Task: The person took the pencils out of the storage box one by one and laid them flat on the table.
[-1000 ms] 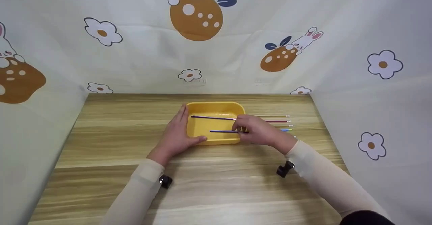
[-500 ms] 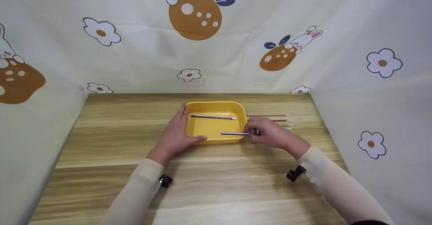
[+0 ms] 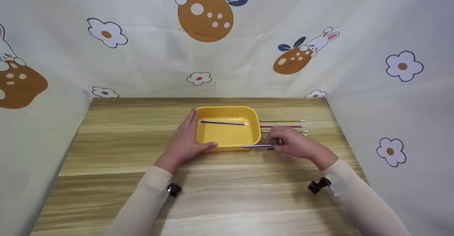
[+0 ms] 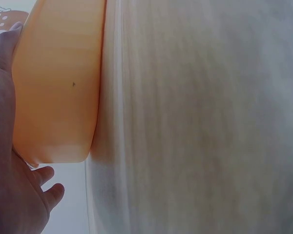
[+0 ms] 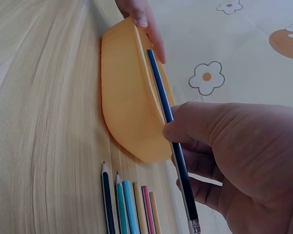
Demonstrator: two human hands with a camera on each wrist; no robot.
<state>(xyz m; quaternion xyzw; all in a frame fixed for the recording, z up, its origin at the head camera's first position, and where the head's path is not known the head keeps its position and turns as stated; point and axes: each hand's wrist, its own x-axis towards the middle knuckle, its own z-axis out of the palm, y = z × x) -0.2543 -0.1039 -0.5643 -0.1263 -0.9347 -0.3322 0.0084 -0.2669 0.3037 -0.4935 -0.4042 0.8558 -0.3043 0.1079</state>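
My left hand (image 3: 182,140) holds the left end of a yellow plastic box (image 3: 258,124), its thumb on the front rim. In the left wrist view the fingers reach past the box's outer wall. Between thumb and fingers of my right hand (image 3: 294,142) is a dark blue pencil (image 5: 158,87) with a metal band at its lower end. That pencil slants over the box's front right corner in the head view. Another dark pencil (image 3: 225,123) lies inside the box.
Right of the box, several pencils (image 5: 144,204) lie side by side on the wooden table (image 3: 212,193), partly hidden under my right hand in the head view. A patterned cloth (image 3: 152,51) stands around the table's back and sides.
My right hand has moved right and toward me, carrying the pencil from over the box's inside to its front right corner. The left hand and box stay put.
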